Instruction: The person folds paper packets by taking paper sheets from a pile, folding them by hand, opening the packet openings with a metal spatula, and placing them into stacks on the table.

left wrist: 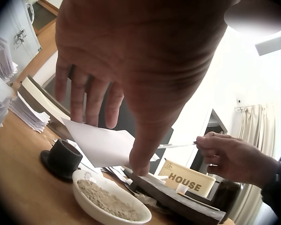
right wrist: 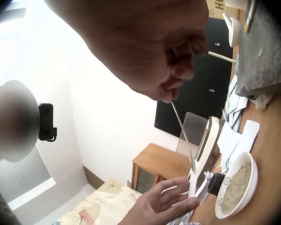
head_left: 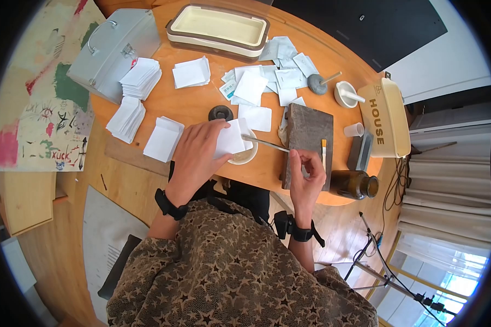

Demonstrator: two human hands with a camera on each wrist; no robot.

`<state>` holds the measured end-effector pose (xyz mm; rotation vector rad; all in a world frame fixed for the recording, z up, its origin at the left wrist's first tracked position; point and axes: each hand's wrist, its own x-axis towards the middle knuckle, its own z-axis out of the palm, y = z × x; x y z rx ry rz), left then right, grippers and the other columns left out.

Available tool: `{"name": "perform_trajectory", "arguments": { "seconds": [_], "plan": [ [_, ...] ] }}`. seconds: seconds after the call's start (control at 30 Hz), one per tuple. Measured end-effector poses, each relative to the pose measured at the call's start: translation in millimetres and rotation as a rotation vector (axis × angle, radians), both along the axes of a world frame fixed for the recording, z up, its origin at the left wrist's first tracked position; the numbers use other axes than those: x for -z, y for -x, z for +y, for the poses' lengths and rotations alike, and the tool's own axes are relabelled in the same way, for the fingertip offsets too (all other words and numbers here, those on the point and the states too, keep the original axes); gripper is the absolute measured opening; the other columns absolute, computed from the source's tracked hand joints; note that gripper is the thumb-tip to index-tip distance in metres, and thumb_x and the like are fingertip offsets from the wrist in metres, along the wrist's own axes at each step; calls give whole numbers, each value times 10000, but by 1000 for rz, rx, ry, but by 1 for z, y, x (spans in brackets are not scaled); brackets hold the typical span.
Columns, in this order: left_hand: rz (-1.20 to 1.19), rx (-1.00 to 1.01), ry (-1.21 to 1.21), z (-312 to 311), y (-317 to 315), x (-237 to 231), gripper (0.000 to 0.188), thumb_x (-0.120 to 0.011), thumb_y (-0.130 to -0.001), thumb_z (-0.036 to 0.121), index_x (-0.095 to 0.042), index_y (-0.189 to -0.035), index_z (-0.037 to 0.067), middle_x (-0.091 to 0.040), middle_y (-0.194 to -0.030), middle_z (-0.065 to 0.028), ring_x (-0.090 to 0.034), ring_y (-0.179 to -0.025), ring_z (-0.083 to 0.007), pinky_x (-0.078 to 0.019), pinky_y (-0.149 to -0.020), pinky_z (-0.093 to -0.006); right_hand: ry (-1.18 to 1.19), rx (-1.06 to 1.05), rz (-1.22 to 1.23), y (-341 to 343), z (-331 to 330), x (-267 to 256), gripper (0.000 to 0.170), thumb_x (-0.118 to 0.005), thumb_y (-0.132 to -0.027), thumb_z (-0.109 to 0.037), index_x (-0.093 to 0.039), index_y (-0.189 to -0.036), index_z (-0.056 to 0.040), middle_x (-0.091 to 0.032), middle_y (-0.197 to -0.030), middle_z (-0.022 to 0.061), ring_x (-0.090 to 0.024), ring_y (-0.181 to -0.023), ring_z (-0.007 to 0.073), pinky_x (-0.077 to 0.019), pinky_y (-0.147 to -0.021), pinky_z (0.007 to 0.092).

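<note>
My left hand (head_left: pixel 197 152) holds a small white paper packet (head_left: pixel 229 140) between thumb and fingers, over the near side of the table. Between thumb and fingertips, my right hand (head_left: pixel 307 177) pinches a thin metal spatula (head_left: pixel 271 144). Its far end points left and meets the packet's edge, as the right wrist view (right wrist: pixel 193 165) of that spatula tip also shows. Just below the packet stands a white oval bowl (left wrist: pixel 79 193) with grey-brown powder (left wrist: pixel 107 200) in it. What the packet contains is hidden. A black round holder (left wrist: pixel 63 159) sits beside the bowl.
White packets (head_left: pixel 139 79) lie in stacks at the left, near a silver case (head_left: pixel 106 60). A cream tray (head_left: pixel 219 30) and scattered packets (head_left: pixel 251 87) are farther back. Rightward stand a stone slab (head_left: pixel 311 128) with a brush (head_left: pixel 324 155), a mortar (head_left: pixel 343 98), a brown jar (head_left: pixel 349 184) and a HOUSE bin (head_left: pixel 390 109).
</note>
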<state>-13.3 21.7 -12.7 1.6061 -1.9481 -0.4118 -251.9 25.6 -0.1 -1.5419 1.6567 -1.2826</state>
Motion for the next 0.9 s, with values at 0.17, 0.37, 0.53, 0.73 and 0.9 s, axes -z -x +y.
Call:
{"name": "perform_trajectory", "arguments": {
  "seconds": [0.17, 0.37, 0.53, 0.73, 0.9],
  "plan": [
    [25, 21, 22, -1, 4, 0, 681, -884, -691, 134, -565, -1291, 89, -648, -1278, -91, -581, -1193, -317, -437, -1029, -426, 23, -24, -3, 0, 0, 3, 97, -736, -945, -90, -693, -915, -8, -582, -700, 16, -481, -640, 90, -387, -601, 255],
    [34, 20, 42, -1, 7, 4, 680, -889, -689, 150, -570, -1286, 89, -658, -1243, -97, -589, -1166, -319, -437, -1024, -428, 215, -207, 293, 1, -1, 0, 62, -764, -881, -3, -722, -923, -20, -624, -749, 85, -508, -609, 174, -409, -595, 297],
    [13, -14, 41, 3, 2, 9, 654, -893, -697, 189, -582, -1264, 87, -664, -1218, -111, -601, -1136, -324, -432, -1024, -446, 241, -103, 190, 5, -2, -1, 48, -752, -890, 4, -714, -918, -2, -600, -733, 67, -505, -606, 143, -407, -580, 279],
    [-41, -142, -22, 12, -12, 0, 612, -880, -730, 305, -608, -1239, 100, -684, -1167, -133, -613, -1087, -352, -433, -1015, -456, 181, -30, 92, 6, -2, 2, 49, -743, -915, -21, -702, -914, 5, -567, -724, 49, -496, -618, 117, -403, -579, 271],
    [-194, -371, 36, 27, -53, -5, 565, -862, -766, 345, -626, -1218, 99, -700, -1130, -144, -634, -1006, -369, -450, -978, -453, 179, -50, 111, 6, -2, 7, 56, -738, -924, -32, -697, -913, 4, -564, -724, 47, -493, -626, 117, -404, -588, 275]
  ]
}}
